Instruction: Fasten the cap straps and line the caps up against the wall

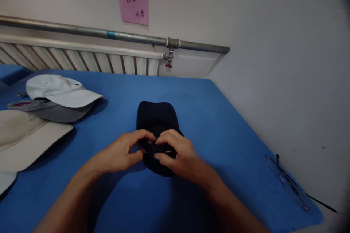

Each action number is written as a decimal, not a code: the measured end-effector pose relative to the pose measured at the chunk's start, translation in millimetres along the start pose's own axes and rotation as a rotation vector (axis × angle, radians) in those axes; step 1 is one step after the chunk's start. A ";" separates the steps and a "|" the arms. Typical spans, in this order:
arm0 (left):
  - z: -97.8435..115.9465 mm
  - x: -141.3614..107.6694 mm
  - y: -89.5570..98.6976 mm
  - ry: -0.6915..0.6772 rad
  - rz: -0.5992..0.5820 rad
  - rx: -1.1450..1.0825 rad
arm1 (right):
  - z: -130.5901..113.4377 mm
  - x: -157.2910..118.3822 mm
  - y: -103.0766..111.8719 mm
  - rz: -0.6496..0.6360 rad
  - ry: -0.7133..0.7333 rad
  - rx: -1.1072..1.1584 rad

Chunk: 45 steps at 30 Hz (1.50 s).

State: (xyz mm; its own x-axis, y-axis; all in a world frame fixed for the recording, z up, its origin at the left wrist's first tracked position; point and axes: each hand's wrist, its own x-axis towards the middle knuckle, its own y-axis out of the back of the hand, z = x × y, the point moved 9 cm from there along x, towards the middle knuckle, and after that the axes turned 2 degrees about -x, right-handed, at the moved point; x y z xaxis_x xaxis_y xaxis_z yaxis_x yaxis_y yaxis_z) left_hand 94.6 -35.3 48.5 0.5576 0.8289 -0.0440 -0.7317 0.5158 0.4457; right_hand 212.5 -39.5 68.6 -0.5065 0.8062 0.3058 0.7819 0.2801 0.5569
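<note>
A black baseball cap lies in front of me on the blue table, its brim pointing away toward the wall. My left hand grips the cap's near part from the left, thumb below and fingers above. From the right, my right hand pinches the same part, which looks like the strap at the back. A small light glint shows by the right thumb; what it is I cannot make out. The fingertips of both hands almost meet over the dark fabric.
On the left lie a white cap, a grey cap and a beige cap. Eyeglasses rest near the right edge of the blue table. Behind stand a radiator, a metal pipe and a pink note on the wall.
</note>
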 end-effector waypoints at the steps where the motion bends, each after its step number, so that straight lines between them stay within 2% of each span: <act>1: -0.2 0.2 0.3 -0.007 0.008 0.019 | -1.1 -0.3 -2.2 -0.008 0.020 -0.032; 5: -3.3 1.2 -5.5 -0.039 -0.022 0.195 | -0.8 -0.5 -7.8 -0.062 0.047 -0.053; 8: -0.4 0.9 -8.3 -0.093 -0.045 0.292 | 3.5 0.8 -3.3 -0.109 -0.017 0.077; 10: 3.3 -0.2 -13.0 -0.114 -0.101 0.271 | 6.7 1.5 -0.5 -0.157 -0.076 0.185; 14: -1.8 -2.6 -30.3 0.015 -0.263 0.173 | 9.4 0.4 -2.8 -0.259 -0.147 0.303; 17: -6.2 -1.8 -41.1 0.090 -0.306 0.107 | 7.3 -1.0 -8.3 -0.305 -0.135 0.301; 24: -20.3 -0.1 -47.8 0.245 -0.228 -0.152 | 1.5 0.8 -1.6 -0.239 -0.062 0.385; 28: -23.9 -3.6 -49.6 0.274 -0.268 -0.062 | -3.1 -0.6 -0.4 -0.242 -0.027 0.467; 32: -18.5 -6.1 -46.5 0.266 -0.333 -0.010 | 2.0 -3.5 -2.5 -0.242 -0.082 0.638; 35: -16.4 -6.5 -44.3 0.295 -0.338 -0.156 | 9.1 -4.5 -2.1 -0.208 -0.141 0.735; 38: -15.7 -4.1 -41.3 0.308 -0.276 -0.401 | 10.8 -4.6 -1.7 -0.194 -0.164 0.758; 41: -17.1 -2.2 -36.7 0.324 -0.198 -0.596 | 11.5 -4.2 0.1 -0.163 -0.176 0.740; 45: -14.7 -0.3 -31.1 0.294 -0.138 -0.750 | 17.6 -3.2 8.0 -0.046 -0.183 0.649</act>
State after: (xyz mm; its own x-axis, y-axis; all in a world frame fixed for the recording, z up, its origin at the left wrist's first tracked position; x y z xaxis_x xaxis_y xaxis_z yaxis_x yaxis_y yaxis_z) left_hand 111.4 -48.5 21.5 0.6126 0.7162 -0.3344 -0.7898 0.5387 -0.2932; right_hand 226.8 -30.7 58.5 -0.5191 0.8455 0.1253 0.8499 0.5261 -0.0285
